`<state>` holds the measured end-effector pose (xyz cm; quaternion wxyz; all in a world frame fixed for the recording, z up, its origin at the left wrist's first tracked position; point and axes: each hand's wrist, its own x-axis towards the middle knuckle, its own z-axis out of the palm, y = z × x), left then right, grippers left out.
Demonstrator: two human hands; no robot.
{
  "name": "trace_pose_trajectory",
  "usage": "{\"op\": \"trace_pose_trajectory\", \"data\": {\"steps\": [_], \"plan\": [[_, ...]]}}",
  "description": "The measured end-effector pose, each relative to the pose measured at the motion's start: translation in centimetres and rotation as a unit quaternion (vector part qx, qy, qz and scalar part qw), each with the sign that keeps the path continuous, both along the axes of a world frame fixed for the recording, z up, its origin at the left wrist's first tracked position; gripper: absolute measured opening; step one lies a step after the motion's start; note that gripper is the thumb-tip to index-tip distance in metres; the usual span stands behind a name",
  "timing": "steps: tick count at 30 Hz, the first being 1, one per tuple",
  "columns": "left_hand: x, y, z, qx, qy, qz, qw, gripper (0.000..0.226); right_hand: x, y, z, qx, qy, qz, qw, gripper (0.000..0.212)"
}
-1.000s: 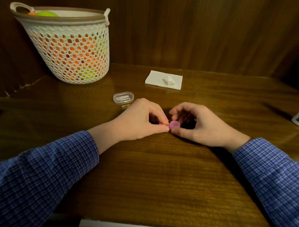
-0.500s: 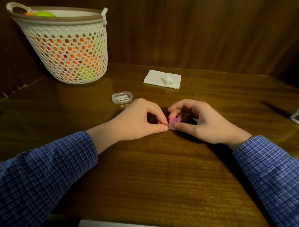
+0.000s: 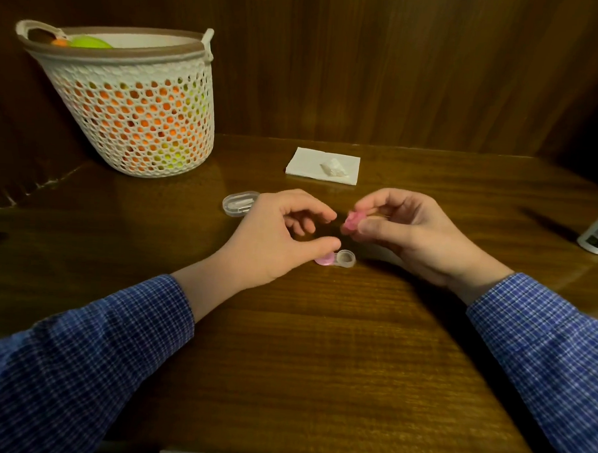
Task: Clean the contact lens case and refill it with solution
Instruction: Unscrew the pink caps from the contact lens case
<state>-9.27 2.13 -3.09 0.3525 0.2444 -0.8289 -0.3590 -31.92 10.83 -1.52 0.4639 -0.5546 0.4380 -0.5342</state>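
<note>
Right hand point(image 3: 410, 231) pinches the pink cap point(image 3: 352, 221) above the desk point(image 3: 319, 364) — left hand point(image 3: 276, 235), fingers loosely curled and grasping nothing, just above the contact lens case point(image 3: 337, 259)

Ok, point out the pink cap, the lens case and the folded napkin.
pink cap point(image 3: 352, 222), head view, on its side wall, pinched in the right hand.
lens case point(image 3: 345, 258), head view, on its open clear well.
folded napkin point(image 3: 305, 164), head view, on its bare left half.
</note>
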Motion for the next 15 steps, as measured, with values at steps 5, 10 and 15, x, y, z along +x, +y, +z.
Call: {"op": "trace_pose_trajectory", "data": {"steps": [5,10,15], "plan": [[-0.34,0.81,0.40,-0.017,0.038,0.007,0.999,0.037,0.62,0.06,0.05,0.004,-0.013,0.000,1.000,0.044],[-0.39,0.86,0.71,-0.035,0.053,0.012,0.998,0.042,0.89,0.14,0.32,0.015,-0.004,-0.002,1.000,0.058],[-0.55,0.89,0.92,-0.053,0.033,-0.010,0.998,0.047,1.05,0.02,0.26,0.029,0.001,0.006,1.000,0.065]]}}
